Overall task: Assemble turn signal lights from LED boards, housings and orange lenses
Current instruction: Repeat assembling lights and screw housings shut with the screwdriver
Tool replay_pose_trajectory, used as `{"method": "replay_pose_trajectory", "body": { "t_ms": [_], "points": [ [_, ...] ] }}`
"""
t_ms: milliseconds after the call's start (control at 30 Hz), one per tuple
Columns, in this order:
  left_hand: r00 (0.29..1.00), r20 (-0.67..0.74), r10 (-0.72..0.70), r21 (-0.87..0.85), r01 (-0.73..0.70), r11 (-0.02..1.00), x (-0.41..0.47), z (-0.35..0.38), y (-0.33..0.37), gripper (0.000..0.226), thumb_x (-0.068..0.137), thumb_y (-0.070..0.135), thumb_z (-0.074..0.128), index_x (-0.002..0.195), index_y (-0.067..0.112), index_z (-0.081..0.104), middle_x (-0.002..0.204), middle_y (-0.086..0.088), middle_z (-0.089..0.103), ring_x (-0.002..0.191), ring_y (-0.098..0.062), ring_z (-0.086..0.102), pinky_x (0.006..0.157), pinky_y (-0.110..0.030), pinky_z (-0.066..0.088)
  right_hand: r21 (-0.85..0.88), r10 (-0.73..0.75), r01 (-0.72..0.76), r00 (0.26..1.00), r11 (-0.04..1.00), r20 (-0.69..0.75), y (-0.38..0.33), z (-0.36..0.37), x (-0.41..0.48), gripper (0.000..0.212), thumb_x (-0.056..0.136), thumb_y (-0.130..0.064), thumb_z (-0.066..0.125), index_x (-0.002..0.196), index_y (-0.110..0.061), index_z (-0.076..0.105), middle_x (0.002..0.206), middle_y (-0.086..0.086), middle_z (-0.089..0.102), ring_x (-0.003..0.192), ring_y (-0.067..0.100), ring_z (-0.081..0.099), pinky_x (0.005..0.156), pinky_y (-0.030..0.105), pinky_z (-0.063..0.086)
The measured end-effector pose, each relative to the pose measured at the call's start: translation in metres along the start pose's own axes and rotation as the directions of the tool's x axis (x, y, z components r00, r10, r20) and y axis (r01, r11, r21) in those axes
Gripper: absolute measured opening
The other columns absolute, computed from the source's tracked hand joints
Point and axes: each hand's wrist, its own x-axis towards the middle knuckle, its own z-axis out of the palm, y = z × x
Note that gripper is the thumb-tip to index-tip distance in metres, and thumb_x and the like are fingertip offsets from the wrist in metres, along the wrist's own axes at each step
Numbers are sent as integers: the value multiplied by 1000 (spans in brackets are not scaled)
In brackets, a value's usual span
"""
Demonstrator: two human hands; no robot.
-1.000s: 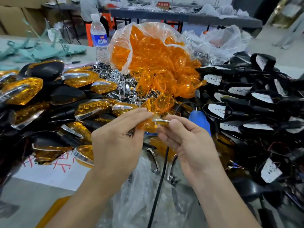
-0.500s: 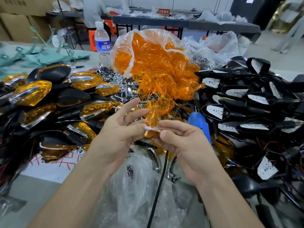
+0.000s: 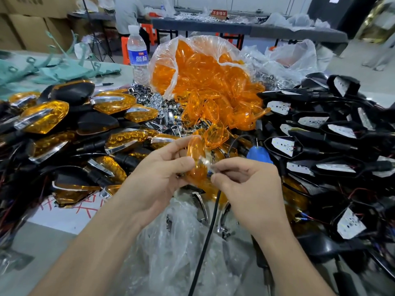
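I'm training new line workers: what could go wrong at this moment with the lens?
The right hand only pinches the shiny strip at the orange lens held in the left hand; it could slip into the crumpled clear bag below and get lost. The black cable beneath the hands might snag.

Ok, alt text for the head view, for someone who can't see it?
Two bare hands work on one orange lens: the left hand grips it, the right hand pinches a small shiny piece against it. Behind sits an open bag of lenses, with finished lights heaped left and black housings right.
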Motion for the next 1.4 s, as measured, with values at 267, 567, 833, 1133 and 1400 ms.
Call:
{"method": "replay_pose_trajectory", "body": {
  "t_ms": [267,567,833,1133,1400],
  "points": [
    [995,-47,92,-6,-93,996,2,-4,-5,51,77,6,74,126,18,75,108,-13,75,96,-29,76,78,-35,63,81,10,-13,999,997,44,-1,2,-4,42,86,-4,80,112,-37,80,83,-14,80,81,11,77,81,35,64],
    [988,-116,98,-7,-99,995,2,-2,-9,51,73,9,74,124,14,73,101,-12,73,92,-27,76,72,-33,63,21,-61,61,997,998,38,1,5,-6,50,89,-5,79,110,-50,75,99,-28,77,87,-3,73,86,35,64],
    [990,-109,90,11,-89,996,-1,1,-10,59,72,5,71,131,8,69,105,-17,73,89,-25,74,70,-32,63,-101,-116,121,992,988,53,-2,5,-10,63,92,-14,73,96,-76,64,87,-16,78,71,17,72,72,44,64],
    [989,-133,64,-14,-66,998,-2,-1,-8,52,70,0,68,122,7,73,87,-6,75,76,-18,75,61,-25,61,-328,-52,79,995,941,91,2,10,-15,26,101,-25,66,122,-39,73,68,-2,66,59,16,50,57,35,49],
    [973,-204,112,44,-105,993,-4,2,-14,53,69,0,70,121,10,74,96,-15,75,84,-26,75,66,-35,65,-221,-34,49,997,974,72,4,13,-13,34,94,-17,72,111,-46,67,72,4,73,66,30,67,63,47,61]
  ]
}}
